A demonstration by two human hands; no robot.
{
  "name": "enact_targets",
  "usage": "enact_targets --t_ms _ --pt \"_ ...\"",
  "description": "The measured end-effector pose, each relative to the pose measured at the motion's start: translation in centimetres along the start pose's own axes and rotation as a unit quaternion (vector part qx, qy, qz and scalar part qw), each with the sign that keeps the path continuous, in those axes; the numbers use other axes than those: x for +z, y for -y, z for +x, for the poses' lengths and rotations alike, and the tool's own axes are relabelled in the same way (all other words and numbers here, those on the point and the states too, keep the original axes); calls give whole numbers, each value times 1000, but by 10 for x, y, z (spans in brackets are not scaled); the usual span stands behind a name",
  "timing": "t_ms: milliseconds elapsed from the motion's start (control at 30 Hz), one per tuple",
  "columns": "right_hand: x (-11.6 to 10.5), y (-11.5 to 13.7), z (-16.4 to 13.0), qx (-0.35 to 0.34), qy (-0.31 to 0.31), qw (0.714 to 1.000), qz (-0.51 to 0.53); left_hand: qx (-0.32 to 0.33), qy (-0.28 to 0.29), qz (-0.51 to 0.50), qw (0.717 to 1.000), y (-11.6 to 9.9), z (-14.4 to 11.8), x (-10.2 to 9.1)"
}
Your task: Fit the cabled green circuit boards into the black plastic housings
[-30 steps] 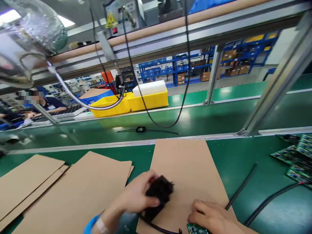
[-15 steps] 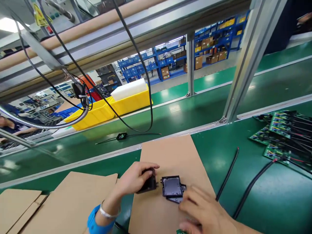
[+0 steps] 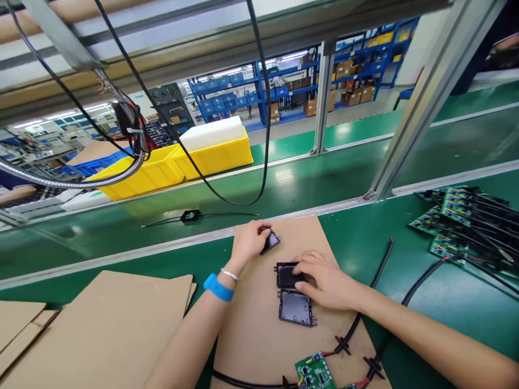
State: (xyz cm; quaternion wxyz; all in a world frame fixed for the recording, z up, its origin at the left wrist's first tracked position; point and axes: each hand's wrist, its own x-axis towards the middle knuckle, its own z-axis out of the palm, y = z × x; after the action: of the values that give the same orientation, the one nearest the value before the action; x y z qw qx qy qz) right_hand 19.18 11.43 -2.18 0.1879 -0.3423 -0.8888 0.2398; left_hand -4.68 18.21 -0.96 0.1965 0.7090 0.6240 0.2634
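My left hand grips a small black plastic case half near the far end of a cardboard sheet, tilted in the fingers. My right hand has its thumb and fingers closed over the right side of a second black case half on the cardboard. Just below it lies a third case half, its grey inner face up. Closer to me, a green circuit board sits on the sheet with black cables attached. Part of a second board is cut off by the lower frame edge.
The cardboard sheet covers the green bench before me. More cardboard lies left. Several circuit boards with cables are piled right. A black module with thin wires lies beyond the rail; yellow bins stand behind. A cable loop hangs ahead.
My left hand has moved away from me with its case half. My right hand has shifted from lower right onto another case half. The two case halves there now lie apart; the board has come into view.
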Motion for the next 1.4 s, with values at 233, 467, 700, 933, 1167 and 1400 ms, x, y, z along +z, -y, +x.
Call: enact_targets --t_ms 233,467,700,933,1167,1400 --pt "2 8 -2 -28 43 997 -57 64 46 -6 997 -19 3 46" --pt "-1 45 -47 -18 55 996 -64 62 18 -25 998 -30 -93 -6" --pt "-5 50 -74 -21 34 998 49 20 136 -95 986 -77 -191 -4" --pt "-8 67 -42 23 33 996 -83 -33 134 -34 990 -87 -173 13" --pt "-18 81 -19 -82 96 969 -214 -44 202 -97 974 -73 -139 -1" --pt "-21 40 -11 -45 142 979 -139 -23 179 -40 983 -49 -137 -14"
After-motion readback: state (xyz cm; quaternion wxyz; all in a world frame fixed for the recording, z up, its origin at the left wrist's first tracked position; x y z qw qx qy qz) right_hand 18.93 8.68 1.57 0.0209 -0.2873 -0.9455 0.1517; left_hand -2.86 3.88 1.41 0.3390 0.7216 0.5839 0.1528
